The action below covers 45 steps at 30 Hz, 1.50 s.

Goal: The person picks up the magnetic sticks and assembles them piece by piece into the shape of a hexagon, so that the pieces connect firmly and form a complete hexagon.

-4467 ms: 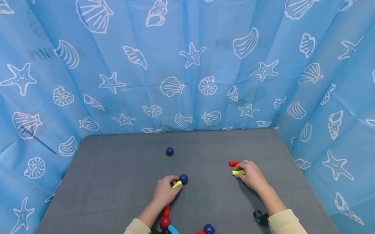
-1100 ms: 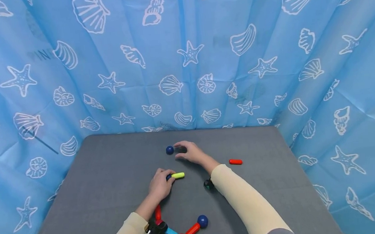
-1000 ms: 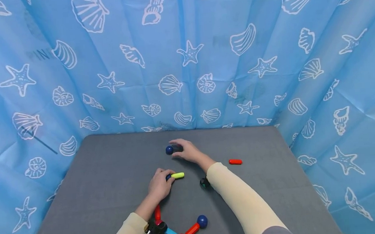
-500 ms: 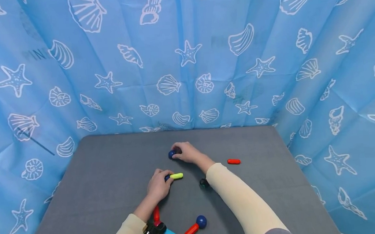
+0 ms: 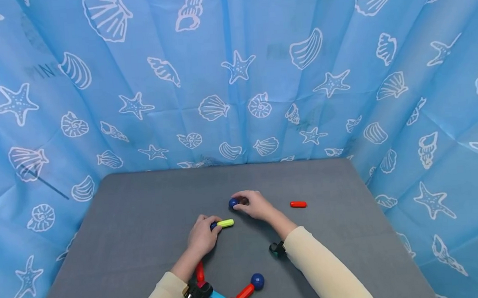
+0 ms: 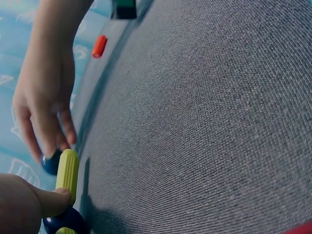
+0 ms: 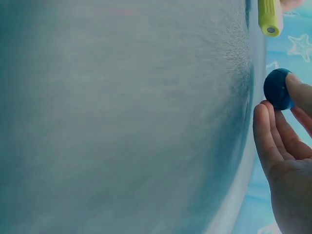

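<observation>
right hand (image 5: 257, 205): blue ball (image 5: 233, 202) pinched at fingertips | left hand (image 5: 203, 236): yellow rod (image 5: 225, 223) pinched, just beside ball

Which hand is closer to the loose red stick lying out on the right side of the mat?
Right. The right hand sits just left of the red stick, pinching a blue ball. The left hand is farther left, holding the yellow stick.

Head view looks down; both wrist views skim close, sharing the yellow stick (image 5: 225, 223).
</observation>
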Each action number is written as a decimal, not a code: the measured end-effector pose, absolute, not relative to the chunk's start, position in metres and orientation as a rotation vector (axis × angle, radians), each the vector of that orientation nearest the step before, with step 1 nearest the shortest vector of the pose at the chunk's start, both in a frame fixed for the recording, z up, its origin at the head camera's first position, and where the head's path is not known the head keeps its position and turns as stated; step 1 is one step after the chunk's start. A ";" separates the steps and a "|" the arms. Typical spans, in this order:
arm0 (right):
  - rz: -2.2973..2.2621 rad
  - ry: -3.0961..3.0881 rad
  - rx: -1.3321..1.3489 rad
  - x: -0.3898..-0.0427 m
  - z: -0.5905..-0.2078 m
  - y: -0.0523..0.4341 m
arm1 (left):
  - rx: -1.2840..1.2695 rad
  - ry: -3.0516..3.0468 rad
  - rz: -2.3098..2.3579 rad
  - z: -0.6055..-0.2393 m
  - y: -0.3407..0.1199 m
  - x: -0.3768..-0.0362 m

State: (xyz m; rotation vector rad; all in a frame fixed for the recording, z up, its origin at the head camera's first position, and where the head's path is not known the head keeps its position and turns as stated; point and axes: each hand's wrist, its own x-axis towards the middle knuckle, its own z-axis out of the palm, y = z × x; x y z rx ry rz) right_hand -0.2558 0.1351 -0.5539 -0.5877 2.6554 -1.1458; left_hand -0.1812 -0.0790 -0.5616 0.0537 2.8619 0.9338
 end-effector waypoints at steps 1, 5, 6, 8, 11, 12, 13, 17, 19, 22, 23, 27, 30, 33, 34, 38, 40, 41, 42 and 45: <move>-1.159 2.650 -0.581 -0.252 -0.554 0.140 | 0.050 2.863 0.937 -0.562 -0.078 -0.182; -1.150 2.657 -0.566 -0.237 -0.553 0.152 | 0.035 2.867 0.952 -0.563 -0.077 -0.183; -1.149 2.657 -0.568 -0.234 -0.553 0.154 | 0.033 2.869 0.954 -0.563 -0.077 -0.183; -1.145 2.656 -0.577 -0.228 -0.552 0.156 | 0.037 2.874 0.953 -0.563 -0.076 -0.184; -1.155 2.644 -0.598 -0.220 -0.551 0.158 | 0.040 2.879 0.949 -0.563 -0.076 -0.184; -1.157 2.642 -0.609 -0.218 -0.551 0.158 | 0.043 2.880 0.948 -0.563 -0.076 -0.183; -1.163 2.638 -0.622 -0.217 -0.550 0.159 | 0.046 2.882 0.951 -0.563 -0.077 -0.183; -1.165 2.636 -0.650 -0.212 -0.550 0.159 | 0.047 2.885 0.968 -0.563 -0.077 -0.182; -1.155 2.633 -0.648 -0.210 -0.550 0.159 | 0.046 2.890 0.967 -0.563 -0.076 -0.181; -1.136 2.627 -0.642 -0.208 -0.552 0.160 | 0.046 2.901 0.954 -0.565 -0.075 -0.181; -1.135 2.622 -0.645 -0.208 -0.552 0.160 | 0.048 2.904 0.946 -0.565 -0.074 -0.181; -1.133 2.605 -0.680 -0.205 -0.552 0.162 | 0.061 2.893 0.950 -0.566 -0.071 -0.182; -1.121 2.596 -0.699 -0.204 -0.551 0.164 | 0.091 2.877 0.959 -0.566 -0.069 -0.183; -1.113 2.588 -0.699 -0.204 -0.551 0.165 | 0.121 2.864 0.961 -0.566 -0.069 -0.184; -1.108 2.586 -0.696 -0.204 -0.552 0.165 | 0.133 2.859 0.962 -0.565 -0.069 -0.184; -1.109 2.579 -0.686 -0.205 -0.554 0.167 | 0.162 2.841 0.965 -0.564 -0.070 -0.186; -1.111 2.579 -0.675 -0.205 -0.554 0.168 | 0.176 2.832 0.968 -0.564 -0.070 -0.187; -1.115 2.578 -0.669 -0.205 -0.555 0.168 | 0.181 2.829 0.970 -0.564 -0.070 -0.187; -1.115 2.578 -0.657 -0.205 -0.555 0.169 | 0.186 2.827 0.971 -0.564 -0.070 -0.187; -1.111 2.582 -0.655 -0.205 -0.556 0.170 | 0.193 2.826 0.969 -0.565 -0.070 -0.187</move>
